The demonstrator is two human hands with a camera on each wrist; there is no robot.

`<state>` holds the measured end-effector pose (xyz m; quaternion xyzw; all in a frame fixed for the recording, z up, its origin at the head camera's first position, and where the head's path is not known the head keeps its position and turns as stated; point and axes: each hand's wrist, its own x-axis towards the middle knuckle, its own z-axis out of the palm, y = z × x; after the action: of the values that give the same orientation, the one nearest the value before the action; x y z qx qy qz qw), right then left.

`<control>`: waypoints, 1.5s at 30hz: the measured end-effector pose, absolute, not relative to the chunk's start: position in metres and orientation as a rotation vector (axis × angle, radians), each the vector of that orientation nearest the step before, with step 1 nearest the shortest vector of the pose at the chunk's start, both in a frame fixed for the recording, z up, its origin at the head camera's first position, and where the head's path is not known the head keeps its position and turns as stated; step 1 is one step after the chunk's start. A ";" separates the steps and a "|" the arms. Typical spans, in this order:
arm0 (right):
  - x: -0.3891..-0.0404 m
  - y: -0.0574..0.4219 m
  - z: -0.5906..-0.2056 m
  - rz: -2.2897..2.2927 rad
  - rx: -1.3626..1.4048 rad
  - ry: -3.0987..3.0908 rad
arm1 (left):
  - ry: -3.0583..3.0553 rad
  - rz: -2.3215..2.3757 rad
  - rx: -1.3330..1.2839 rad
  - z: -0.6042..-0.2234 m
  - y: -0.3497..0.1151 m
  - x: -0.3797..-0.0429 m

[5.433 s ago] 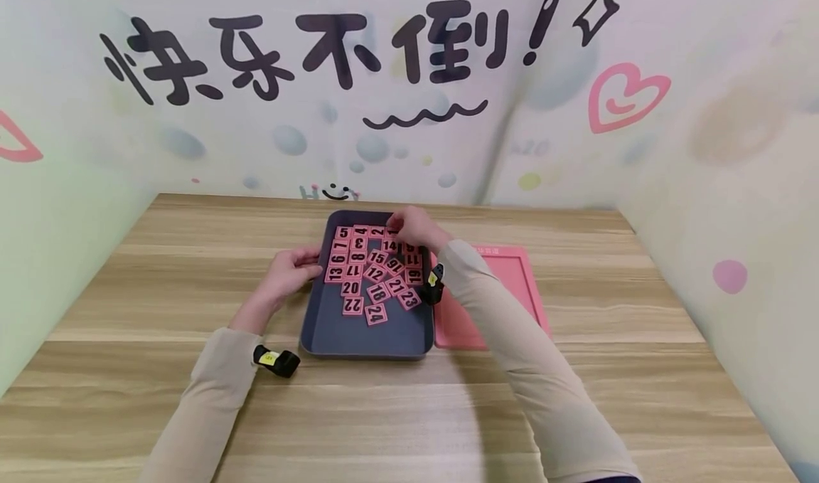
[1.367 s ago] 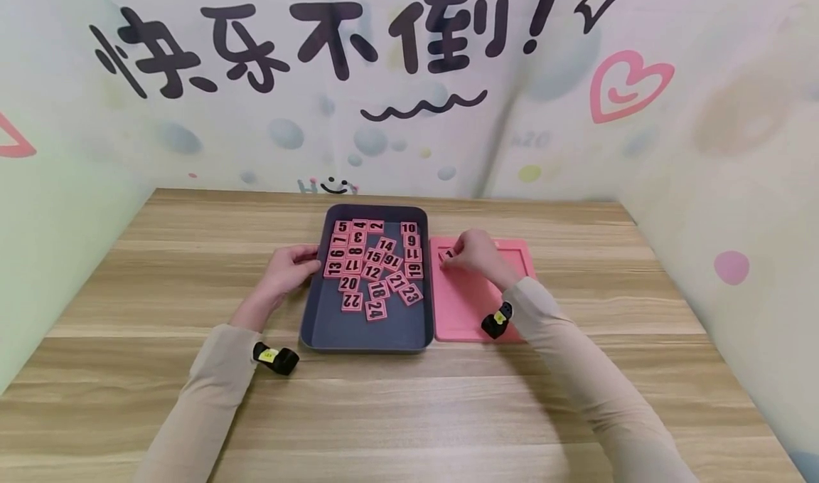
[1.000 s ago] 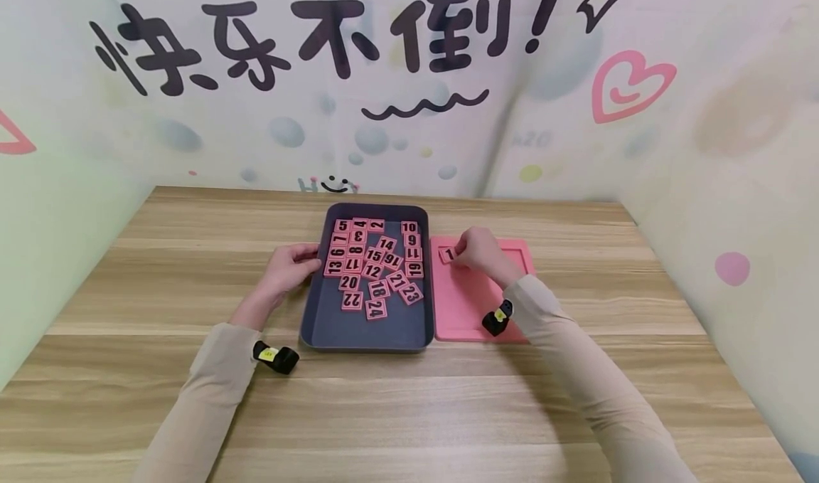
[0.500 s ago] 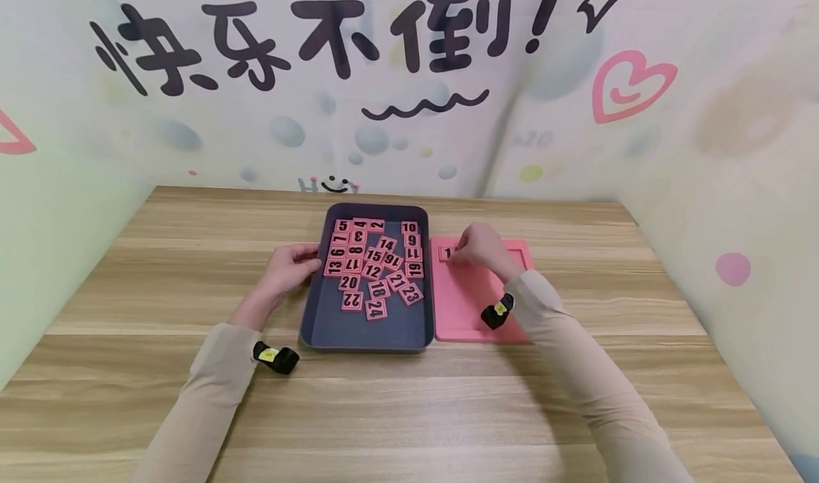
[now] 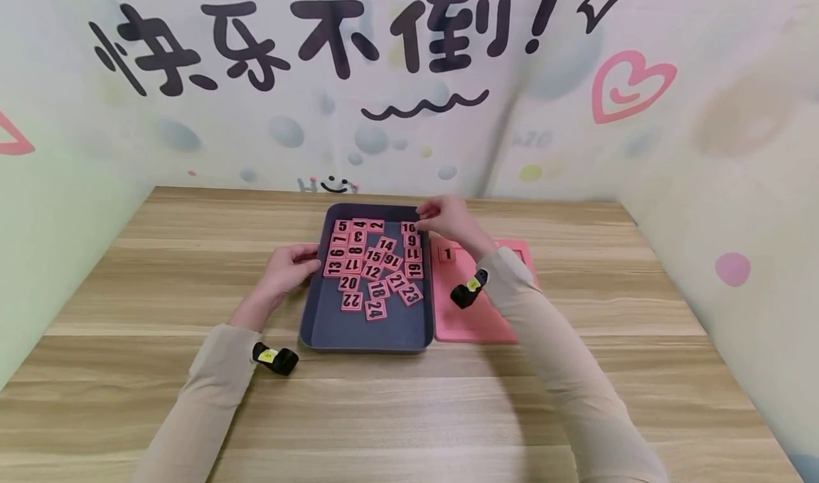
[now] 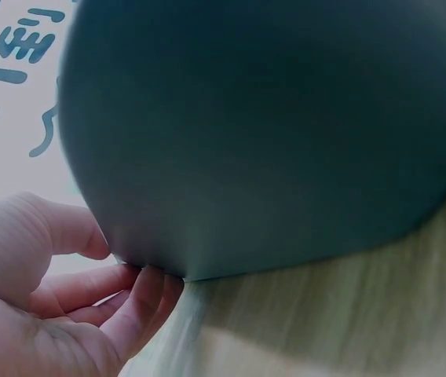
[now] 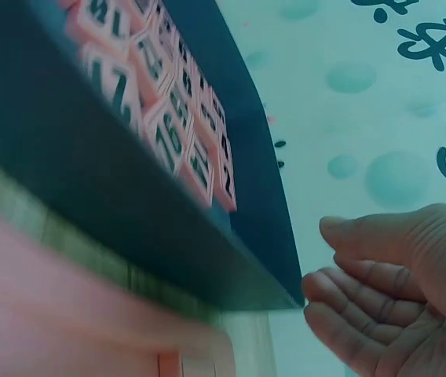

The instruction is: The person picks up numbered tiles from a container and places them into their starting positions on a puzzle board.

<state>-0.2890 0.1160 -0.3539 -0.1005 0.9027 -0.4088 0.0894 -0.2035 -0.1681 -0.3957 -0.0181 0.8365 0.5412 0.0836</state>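
My left hand (image 5: 289, 268) holds the left side of the dark grey tray (image 5: 365, 333); in the left wrist view its thumb and fingers meet the tray's edge. Pink number tiles lie in the tray, among them tile 5 (image 5: 342, 226), tile 2 (image 5: 377, 225) and tile 24 (image 5: 375, 310). Beyond the tray's far right corner, my right hand (image 5: 448, 218) hovers near tile 10 (image 5: 408, 227). Nothing shows between its parted thumb and fingers (image 7: 349, 302) in the right wrist view. Tile 1 (image 5: 447, 254) sits upright in the top left corner of the pink frame board (image 5: 473, 333).
The pink board lies right against the tray's right side, partly covered by my right forearm (image 5: 563, 369). Wood-grain table (image 5: 358, 412) surrounds both. A printed wall backdrop (image 5: 384, 106) rises behind the table's far edge.
My right hand took tile 1 from the tray to the pink board, straightened it in the corner and let go. It has since moved back left to the tray's far corner.
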 end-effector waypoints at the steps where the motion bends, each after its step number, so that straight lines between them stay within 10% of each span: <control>1: -0.290 0.111 -0.354 -1.234 -0.299 2.668 | 2.494 1.618 -0.055 -0.396 -0.168 -0.203; 45: -0.312 0.040 -0.392 -0.958 -0.420 2.753 | 2.497 1.630 -0.068 -0.400 -0.169 -0.205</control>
<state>-0.3117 0.0402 -0.3916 -0.1419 0.9303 -0.3236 0.0982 -0.2052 -0.1693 -0.4003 -0.0227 0.8345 0.5448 0.0794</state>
